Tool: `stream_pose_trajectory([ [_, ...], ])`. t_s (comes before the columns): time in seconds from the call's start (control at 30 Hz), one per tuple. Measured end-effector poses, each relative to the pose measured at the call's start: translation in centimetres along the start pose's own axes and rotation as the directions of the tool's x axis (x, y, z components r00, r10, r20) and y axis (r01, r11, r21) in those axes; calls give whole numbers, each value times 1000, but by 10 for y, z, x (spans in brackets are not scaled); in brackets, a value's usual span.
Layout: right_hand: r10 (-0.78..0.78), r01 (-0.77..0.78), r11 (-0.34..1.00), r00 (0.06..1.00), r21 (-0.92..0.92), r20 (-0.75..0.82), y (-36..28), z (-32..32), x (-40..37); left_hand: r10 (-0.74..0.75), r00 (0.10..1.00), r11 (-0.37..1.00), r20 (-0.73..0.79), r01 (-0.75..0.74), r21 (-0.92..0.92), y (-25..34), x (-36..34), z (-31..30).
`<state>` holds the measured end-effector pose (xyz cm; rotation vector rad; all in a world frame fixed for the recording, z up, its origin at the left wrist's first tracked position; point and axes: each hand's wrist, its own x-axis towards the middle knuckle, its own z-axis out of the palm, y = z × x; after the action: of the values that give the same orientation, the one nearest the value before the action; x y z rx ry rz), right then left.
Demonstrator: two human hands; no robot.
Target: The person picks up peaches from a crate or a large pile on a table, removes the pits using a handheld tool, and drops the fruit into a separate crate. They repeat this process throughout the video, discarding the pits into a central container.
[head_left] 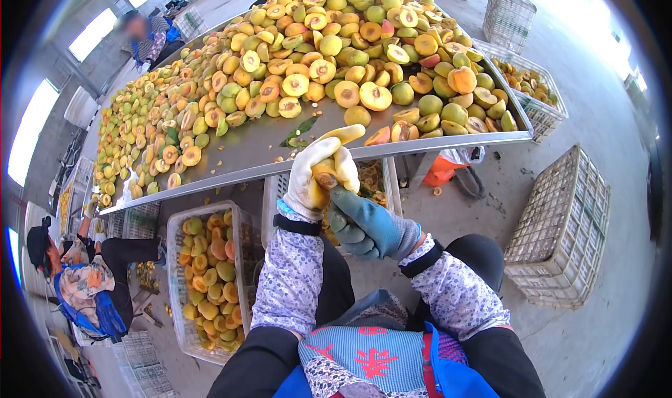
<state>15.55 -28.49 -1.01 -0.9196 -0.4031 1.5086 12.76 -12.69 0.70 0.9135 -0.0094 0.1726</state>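
Observation:
My left hand (pixel 318 170), in a white and yellowish glove, holds a cut yellow fruit (pixel 325 177) just past the table's near edge. Against that fruit sits my right hand (pixel 367 223), in a blue-green coated glove, its fingers curled in; any small tool in it is hidden. Many halved and whole peach-like fruits (pixel 294 85) lie heaped on the metal table (pixel 241 146), and a green leaf (pixel 301 130) rests near its edge. Below my hands a crate (pixel 392 188) holds scraps, partly hidden by my arms.
A white crate of fruit halves (pixel 234 286) stands on the floor at the left. At the right are an upended crate (pixel 560 230), another fruit crate (pixel 549 114) and an orange bag (pixel 444 168). One person (pixel 87 279) sits at the left, another (pixel 150 44) across the table.

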Motion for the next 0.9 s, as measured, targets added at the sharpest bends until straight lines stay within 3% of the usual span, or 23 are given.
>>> stream_pose_trajectory([
  [0.03, 21, -21, 1000, 1000, 15, 4, 0, -3, 1, -1, 999, 1000, 52, 2, -19, 0, 1, -3],
  [0.07, -164, 139, 969, 980, -204, -112, 9, -7, 10, -3, 1000, 998, 19, 2, 55, 0, 1, -3],
  [0.13, -554, 323, 700, 808, -637, -199, 20, -5, 26, 0, 999, 980, -46, 9, 200, 4, -1, 3],
  [0.23, -54, 4, 976, 973, -218, -224, -7, 13, -11, 33, 999, 993, -29, -36, -116, -10, 2, 0],
  [0.33, -76, 36, 984, 971, -175, -226, -8, 17, -11, 81, 990, 985, -112, -97, -140, -14, 1, 6],
  [0.43, -395, 242, 867, 867, -434, -305, 23, 3, 15, 112, 980, 979, -162, -136, -150, -17, 2, 3],
  [0.5, -534, 312, 756, 803, -575, -266, 35, -6, 24, 101, 970, 976, -223, -141, -168, -18, 2, 4],
  [0.53, -598, 340, 689, 766, -641, -237, 37, -8, 26, 105, 979, 949, -175, -151, -276, -17, 4, -2],
  [0.6, -600, 292, 651, 763, -701, -239, 36, -8, 23, 125, 989, 864, -83, -150, -481, -15, 9, -15],
  [0.67, -616, 247, 596, 751, -764, -238, 34, -10, 19, 113, 977, 894, -180, -179, -410, -13, 9, -16],
  [0.7, -633, 228, 567, 736, -791, -241, 35, -13, 16, 106, 968, 909, -228, -187, -372, -10, 8, -14],
  [0.73, -652, 210, 538, 718, -817, -244, 35, -15, 14, 143, 906, 922, -398, -269, -280, -4, 7, -12],
  [0.77, -664, 106, 456, 701, -884, -259, 39, -21, 14, 210, 864, 929, -457, -323, -183, 2, 3, -18],
  [0.83, -694, -115, 269, 665, -956, -276, 49, -34, 13, 323, 792, 917, -519, -397, -34, 27, -18, -29],
  [0.87, -611, -262, 249, 704, -932, -361, 48, -38, 10, 365, 769, 914, -525, -402, 47, 39, -34, -34],
  [0.9, -639, -247, 255, 683, -935, -355, 45, -37, 11, 406, 744, 906, -530, -403, 128, 52, -55, -43],
])
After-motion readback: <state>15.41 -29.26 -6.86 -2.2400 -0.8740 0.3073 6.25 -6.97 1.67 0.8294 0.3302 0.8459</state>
